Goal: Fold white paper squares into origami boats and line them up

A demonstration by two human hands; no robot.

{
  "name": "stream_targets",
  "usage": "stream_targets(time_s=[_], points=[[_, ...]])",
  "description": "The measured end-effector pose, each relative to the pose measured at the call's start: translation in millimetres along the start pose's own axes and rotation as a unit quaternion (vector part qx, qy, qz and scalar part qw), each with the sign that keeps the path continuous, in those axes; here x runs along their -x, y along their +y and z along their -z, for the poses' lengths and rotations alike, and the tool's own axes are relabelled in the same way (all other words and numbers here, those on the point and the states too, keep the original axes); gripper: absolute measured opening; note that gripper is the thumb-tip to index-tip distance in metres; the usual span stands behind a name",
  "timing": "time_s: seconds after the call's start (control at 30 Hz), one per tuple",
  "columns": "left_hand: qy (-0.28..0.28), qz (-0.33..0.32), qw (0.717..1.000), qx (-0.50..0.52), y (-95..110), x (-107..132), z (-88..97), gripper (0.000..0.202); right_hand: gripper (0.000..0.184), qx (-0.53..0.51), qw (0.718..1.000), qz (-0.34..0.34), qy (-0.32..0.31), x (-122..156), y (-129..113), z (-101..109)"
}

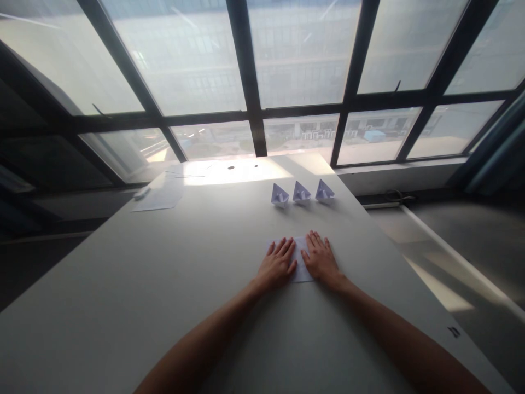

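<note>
A small sheet of white paper (302,269) lies flat on the table under both of my hands. My left hand (279,261) rests palm down on its left part, fingers stretched out. On the right part lies my right hand (322,258), also flat with its fingers extended. Between the hands a strip of the paper shows; the rest is covered. Beyond them stand three folded paper pieces with pointed tops in a row: a left one (279,196), a middle one (301,193) and a right one (325,192).
The white table (164,284) runs up to the window (303,54). Sheets of paper (158,197) lie at its far left, with a small pale object beside them. A small dark mark or item (454,331) sits near the right edge. Floor (459,241) shows beyond that edge.
</note>
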State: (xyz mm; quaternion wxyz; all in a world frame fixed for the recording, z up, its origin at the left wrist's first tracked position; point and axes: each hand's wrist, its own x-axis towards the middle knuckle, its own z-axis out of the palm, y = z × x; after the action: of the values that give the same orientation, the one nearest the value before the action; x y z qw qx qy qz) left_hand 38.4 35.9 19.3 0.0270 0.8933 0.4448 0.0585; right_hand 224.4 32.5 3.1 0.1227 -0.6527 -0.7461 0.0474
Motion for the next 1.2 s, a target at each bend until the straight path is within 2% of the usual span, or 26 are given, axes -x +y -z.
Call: stream_targets(time_s=[0.07, 0.23, 0.3, 0.53, 0.97, 1.2], points=[[0.001, 0.001, 1.0, 0.001, 0.1, 0.0, -0.1, 0.06, 0.06, 0.0, 1.0, 0.017, 0.0, 0.4, -0.4, 1.9], [0.003, 0.002, 1.0, 0.005, 0.5, -0.5, -1.1, 0.06, 0.06, -0.018, 0.987, 0.155, -0.036, 2.4, -1.4, 7.0], [0.004, 0.002, 1.0, 0.005, 0.6, -0.6, -1.4, 0.06, 0.061, -0.023, 0.983, 0.175, -0.042, 3.1, -1.7, 8.2], [0.006, 0.003, 1.0, 0.006, -0.3, -1.0, -2.9, 0.06, 0.06, -0.026, 0.989, 0.142, -0.025, 3.5, -2.4, 5.7], [0.001, 0.001, 1.0, -0.001, -0.4, -0.2, 0.0, 0.06, 0.063, 0.006, 1.0, 0.002, -0.003, -3.2, 3.2, -3.0], [0.0, 0.001, 1.0, -0.003, -0.5, -0.6, -1.4, 0.061, 0.062, 0.003, 1.0, -0.006, 0.005, -3.6, 4.7, -5.2]])
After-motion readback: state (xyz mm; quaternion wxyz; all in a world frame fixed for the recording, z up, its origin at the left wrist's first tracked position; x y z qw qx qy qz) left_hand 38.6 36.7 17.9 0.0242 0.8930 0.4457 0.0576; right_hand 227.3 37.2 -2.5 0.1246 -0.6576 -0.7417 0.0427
